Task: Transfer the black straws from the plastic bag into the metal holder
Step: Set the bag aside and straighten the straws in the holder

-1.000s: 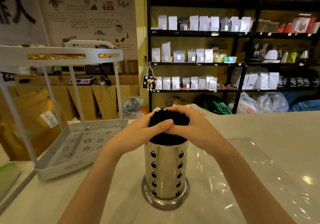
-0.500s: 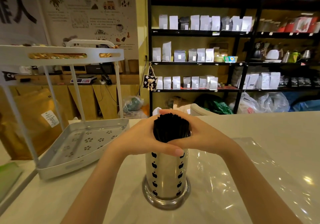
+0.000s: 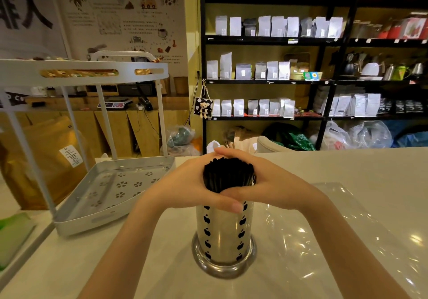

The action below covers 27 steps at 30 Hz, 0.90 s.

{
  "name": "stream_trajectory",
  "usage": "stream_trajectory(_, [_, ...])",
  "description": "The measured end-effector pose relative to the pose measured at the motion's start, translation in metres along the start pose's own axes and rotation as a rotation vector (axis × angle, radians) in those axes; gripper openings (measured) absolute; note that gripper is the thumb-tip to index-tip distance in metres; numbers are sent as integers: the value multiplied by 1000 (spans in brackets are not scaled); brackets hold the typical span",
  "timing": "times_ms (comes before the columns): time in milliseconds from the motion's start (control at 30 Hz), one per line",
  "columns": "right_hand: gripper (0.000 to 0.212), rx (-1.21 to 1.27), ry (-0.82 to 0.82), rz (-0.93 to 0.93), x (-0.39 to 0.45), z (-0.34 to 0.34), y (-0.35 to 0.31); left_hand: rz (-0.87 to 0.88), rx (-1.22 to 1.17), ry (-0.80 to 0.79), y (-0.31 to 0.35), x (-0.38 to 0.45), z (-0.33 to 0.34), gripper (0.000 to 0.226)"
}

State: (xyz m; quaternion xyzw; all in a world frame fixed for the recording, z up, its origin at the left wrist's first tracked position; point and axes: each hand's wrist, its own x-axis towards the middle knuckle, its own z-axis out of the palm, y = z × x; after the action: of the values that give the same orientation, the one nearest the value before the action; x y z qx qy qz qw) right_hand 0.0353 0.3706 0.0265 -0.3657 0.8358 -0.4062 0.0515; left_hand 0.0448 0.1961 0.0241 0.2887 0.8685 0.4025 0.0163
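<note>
A thick bundle of black straws (image 3: 228, 174) stands upright in the shiny metal holder (image 3: 223, 236), which has dark apple-shaped cutouts and a flared base. Their tops stick out above the rim. My left hand (image 3: 185, 188) wraps the bundle from the left and my right hand (image 3: 273, 187) from the right, thumbs crossing in front over the holder's rim and fingertips meeting behind. The clear plastic bag (image 3: 335, 229) lies flat on the counter under and to the right of the holder.
A white two-tier rack (image 3: 111, 196) with a perforated lower tray stands on the counter at the left. The pale counter (image 3: 347, 166) stretches to the right. Black shelves with pouches (image 3: 266, 71) fill the back wall.
Both hands slid from covering the straw tops down to cupping the bundle's sides, so the straw tops now show above the holder.
</note>
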Motion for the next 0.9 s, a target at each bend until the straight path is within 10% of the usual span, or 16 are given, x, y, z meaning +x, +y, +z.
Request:
stream_trajectory(367, [70, -115, 190, -76, -25, -28, -15, 12, 124, 104, 9, -12, -14, 83])
stream_trajectory(900, [20, -393, 397, -222, -22, -21, -17, 327, 341, 482, 21, -13, -1, 28])
